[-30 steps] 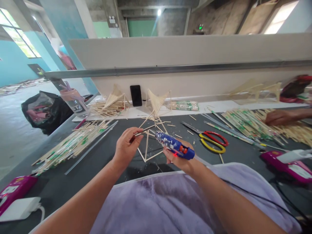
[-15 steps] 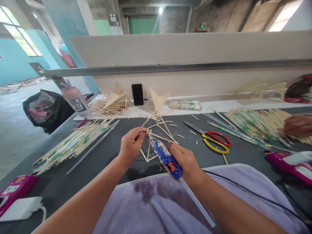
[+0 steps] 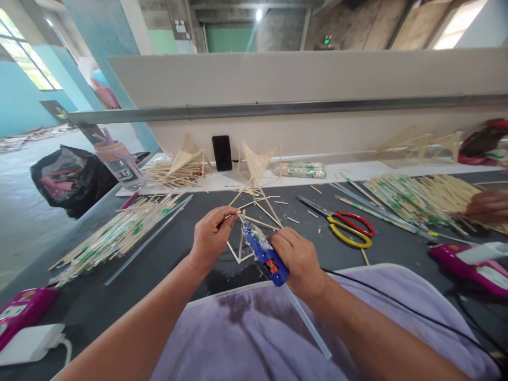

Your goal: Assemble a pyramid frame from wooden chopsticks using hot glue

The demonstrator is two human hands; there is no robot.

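My right hand [image 3: 297,259] is wrapped round a blue hot glue gun [image 3: 262,248], with a clear glue stick [image 3: 307,320] poking out of its back end. The nozzle points up and left, right by the fingertips of my left hand [image 3: 212,233]. Those fingers are pinched on a corner of a frame of thin wooden sticks [image 3: 240,243], whose legs rest on the dark tabletop. Whether the nozzle touches the wood I cannot tell. Behind it stands a finished-looking stick model [image 3: 256,161] with a fanned, twisted surface.
Yellow-and-red scissors [image 3: 349,227] lie right of my hands. Bundles of sticks are at left [image 3: 123,230] and right [image 3: 413,201], where another person's hand [image 3: 488,209] rests. A phone [image 3: 221,153] leans on the back wall. A black cable [image 3: 389,291] crosses the purple cloth [image 3: 222,338].
The glue gun's back end has swung slightly left and its body is a little steeper, my right hand moving with it. My left hand keeps its pinch. The view has shifted slightly.
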